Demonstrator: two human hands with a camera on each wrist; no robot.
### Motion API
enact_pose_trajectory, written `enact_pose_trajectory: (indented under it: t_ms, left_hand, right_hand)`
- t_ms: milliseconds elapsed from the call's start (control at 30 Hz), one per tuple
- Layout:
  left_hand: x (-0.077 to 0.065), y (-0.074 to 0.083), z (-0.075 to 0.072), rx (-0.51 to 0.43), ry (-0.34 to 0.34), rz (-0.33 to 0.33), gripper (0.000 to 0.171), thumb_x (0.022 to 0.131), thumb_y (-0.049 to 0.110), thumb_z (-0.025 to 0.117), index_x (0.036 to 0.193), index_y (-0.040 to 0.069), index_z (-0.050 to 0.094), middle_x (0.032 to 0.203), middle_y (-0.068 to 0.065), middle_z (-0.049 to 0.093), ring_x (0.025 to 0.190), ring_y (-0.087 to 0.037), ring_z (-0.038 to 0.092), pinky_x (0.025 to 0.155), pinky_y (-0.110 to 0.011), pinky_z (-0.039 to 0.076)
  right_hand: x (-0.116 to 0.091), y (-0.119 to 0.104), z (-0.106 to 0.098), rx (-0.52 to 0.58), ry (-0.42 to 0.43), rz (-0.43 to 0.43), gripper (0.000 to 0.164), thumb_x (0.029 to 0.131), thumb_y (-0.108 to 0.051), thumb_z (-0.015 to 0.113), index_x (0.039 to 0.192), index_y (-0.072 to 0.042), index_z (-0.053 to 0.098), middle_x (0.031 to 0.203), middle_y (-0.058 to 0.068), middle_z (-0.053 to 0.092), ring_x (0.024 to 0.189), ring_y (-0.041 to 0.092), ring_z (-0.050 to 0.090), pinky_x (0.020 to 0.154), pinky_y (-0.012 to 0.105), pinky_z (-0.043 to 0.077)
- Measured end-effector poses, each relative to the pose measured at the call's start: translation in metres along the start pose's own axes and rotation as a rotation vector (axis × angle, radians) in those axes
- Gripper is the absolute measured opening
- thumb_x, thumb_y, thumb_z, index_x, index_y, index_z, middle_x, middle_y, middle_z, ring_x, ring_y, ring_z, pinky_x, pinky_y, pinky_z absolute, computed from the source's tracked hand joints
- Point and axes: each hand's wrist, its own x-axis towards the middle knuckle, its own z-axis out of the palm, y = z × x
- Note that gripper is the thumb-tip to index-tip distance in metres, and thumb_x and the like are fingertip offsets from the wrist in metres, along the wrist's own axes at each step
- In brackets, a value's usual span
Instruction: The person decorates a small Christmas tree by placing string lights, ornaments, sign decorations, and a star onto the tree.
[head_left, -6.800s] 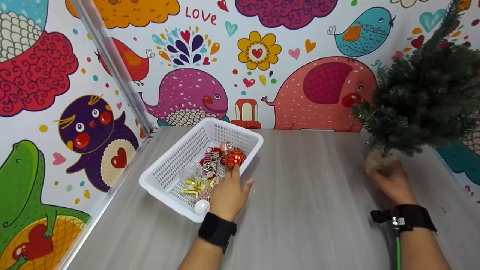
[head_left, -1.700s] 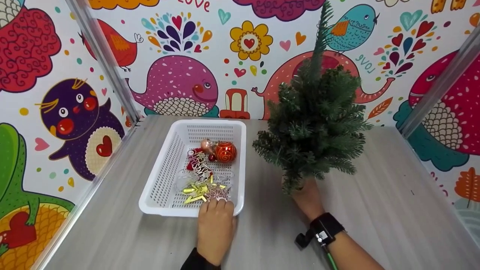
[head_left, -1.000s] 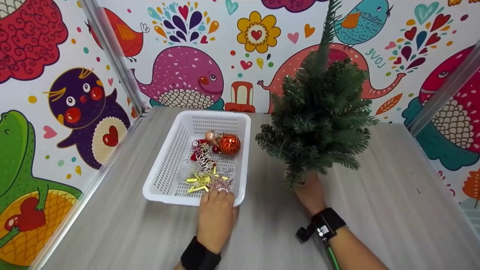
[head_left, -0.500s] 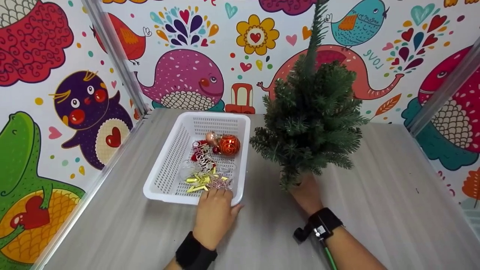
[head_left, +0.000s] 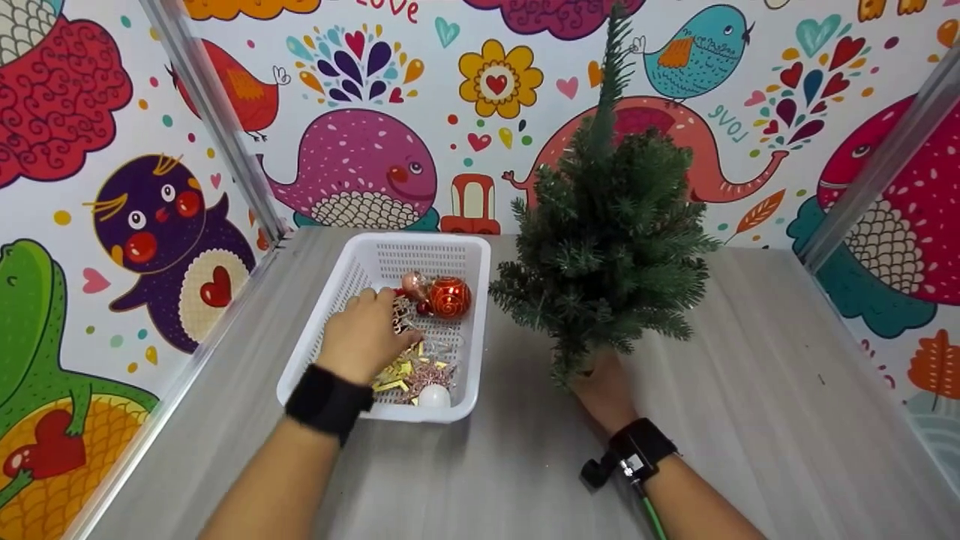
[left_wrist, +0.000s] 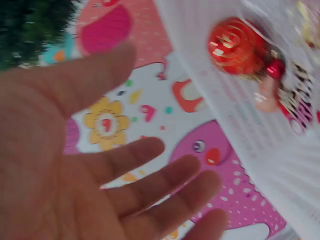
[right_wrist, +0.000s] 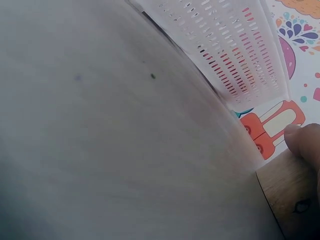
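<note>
My left hand point(head_left: 364, 337) is over the left side of a white plastic basket point(head_left: 480, 337), fingers spread and relaxed. In the left wrist view its palm point(left_wrist: 50, 200) shows with nothing in it. Inside the basket lie a red-orange bauble point(head_left: 448, 298), a small pink bauble point(head_left: 412, 282), gold ribbon pieces point(head_left: 394, 375), a pink glittery ornament point(head_left: 429, 375) and a white ball point(head_left: 433, 397). Lettered ornaments point(left_wrist: 296, 95) are partly hidden by the hand in the head view. Under a small artificial Christmas tree point(head_left: 607, 247), my right hand point(head_left: 606, 394) grips its wooden base point(right_wrist: 290, 195); branches cover most of that grip.
The grey wood-grain table point(head_left: 480, 480) runs back to cartoon-printed walls point(head_left: 502, 157). Metal corner posts point(head_left: 217, 112) stand at left and right. A green cable point(head_left: 651, 517) hangs from the right wristband.
The tree came from the far right to beside the basket. The basket now sits straighter. Just now my left hand left the near rim and moved up-left over the basket, uncovering the white ball.
</note>
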Motion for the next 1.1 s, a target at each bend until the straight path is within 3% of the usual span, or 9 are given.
enact_pose_trajectory:
  t_ms: [100,300,433,533,633,733,867,1000,1100]
  left_hand:
    - [0.016,-0.013,0.001,0.012,-0.157,0.007,0.088,0.082,0.043,0.09,0.146,-0.006,0.053,0.13,-0.031,0.062,0.119,-0.049,0.061,0.095,-0.065,0.054]
    - [0.032,-0.023,0.012,0.027,-0.363,0.061,0.104,0.076,0.038,0.094,0.16,0.005,0.043,0.149,-0.028,0.052,0.133,-0.049,0.052,0.102,-0.067,0.05]
    - [0.037,-0.022,0.025,0.116,-0.455,0.073,0.104,0.074,0.036,0.096,0.16,0.009,0.045,0.154,-0.027,0.048,0.14,-0.048,0.047,0.103,-0.067,0.049]
    - [0.04,-0.02,0.036,0.202,-0.503,0.088,0.105,0.074,0.034,0.097,0.16,0.009,0.044,0.157,-0.027,0.046,0.144,-0.048,0.043,0.108,-0.065,0.046]
    - [0.042,-0.018,0.046,0.284,-0.529,0.119,0.101,0.076,0.028,0.094,0.16,0.007,0.043,0.156,-0.027,0.049,0.144,-0.047,0.044,0.111,-0.063,0.044]
    - [0.042,-0.02,0.056,0.34,-0.521,0.153,0.098,0.076,0.027,0.092,0.159,0.007,0.045,0.148,-0.027,0.057,0.138,-0.047,0.051,0.111,-0.059,0.045]
    - [0.044,-0.023,0.064,0.34,-0.5,0.174,0.097,0.075,0.03,0.094,0.158,0.008,0.047,0.141,-0.025,0.063,0.133,-0.045,0.056,0.107,-0.058,0.049]
    - [0.047,-0.024,0.065,0.265,-0.514,0.183,0.095,0.075,0.029,0.095,0.155,0.007,0.049,0.132,-0.024,0.068,0.126,-0.045,0.061,0.107,-0.057,0.05]
    - [0.049,-0.026,0.065,0.171,-0.548,0.162,0.095,0.075,0.027,0.095,0.157,0.01,0.049,0.132,-0.022,0.069,0.125,-0.045,0.062,0.109,-0.056,0.049]
  right_hand:
    - [0.001,0.0,-0.001,-0.006,0.003,0.0,0.018,0.087,0.003,0.062,0.091,-0.005,0.046,0.083,0.008,0.044,0.07,0.021,0.039,0.066,0.035,0.033]
    - [0.003,-0.004,-0.005,0.033,0.01,-0.023,0.037,0.086,0.004,0.062,0.072,-0.014,0.033,0.065,-0.002,0.029,0.055,0.014,0.027,0.055,0.029,0.025]
    - [0.001,-0.005,-0.007,0.123,0.008,-0.053,0.02,0.093,-0.004,0.072,0.097,-0.008,0.052,0.081,0.001,0.047,0.068,0.014,0.042,0.066,0.029,0.037]
    - [-0.006,-0.004,-0.011,0.188,0.01,-0.08,0.058,0.094,-0.009,0.079,0.143,-0.006,0.048,0.121,0.013,0.056,0.103,0.023,0.054,0.09,0.038,0.043]
    - [-0.021,-0.006,-0.017,0.203,0.022,-0.094,0.081,0.094,-0.009,0.078,0.159,0.003,0.031,0.151,0.027,0.042,0.136,0.038,0.045,0.111,0.051,0.038]
    - [-0.041,-0.012,-0.02,0.178,0.055,-0.121,0.083,0.096,-0.009,0.075,0.159,0.011,0.024,0.149,0.033,0.036,0.138,0.045,0.04,0.112,0.053,0.037]
    - [-0.062,-0.024,-0.014,0.192,0.085,-0.249,0.064,0.098,-0.002,0.07,0.149,0.016,0.036,0.114,0.023,0.05,0.105,0.029,0.053,0.09,0.034,0.043]
    - [-0.079,-0.037,-0.004,0.289,-0.11,-0.218,0.04,0.105,-0.007,0.065,0.137,0.011,0.049,0.098,0.009,0.06,0.076,0.013,0.058,0.069,0.027,0.048]
    - [-0.089,-0.046,0.004,0.353,-0.334,-0.07,0.049,0.109,-0.019,0.062,0.147,0.006,0.046,0.104,0.008,0.065,0.077,0.009,0.06,0.068,0.026,0.051]
